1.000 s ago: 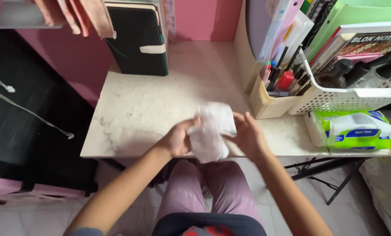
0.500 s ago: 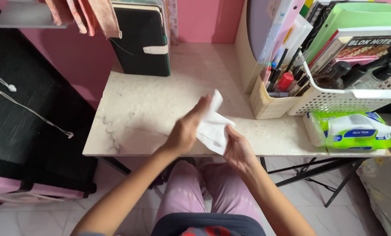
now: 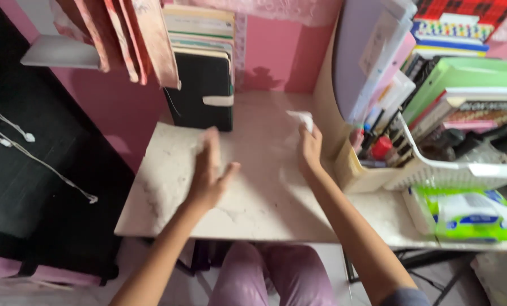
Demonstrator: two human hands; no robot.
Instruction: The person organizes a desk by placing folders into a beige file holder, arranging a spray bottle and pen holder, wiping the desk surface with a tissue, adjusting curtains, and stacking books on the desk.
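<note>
White wipe (image 3: 302, 120) pinched in right hand (image 3: 310, 148), pressed on marble desk (image 3: 253, 204) at 1 o'clock, beside pen holder (image 3: 352, 170). Left hand (image 3: 208, 175) at 11 o'clock, fingers spread, grasping nothing. Right nearer.

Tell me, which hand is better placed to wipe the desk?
Probably the right hand: it holds the white wipe against the desk near the back. The left hand is open and empty.

Bare forearms, a grey-blue short sleeve (image 3: 405, 296) and mauve trousers (image 3: 276, 277) on the lap.
</note>
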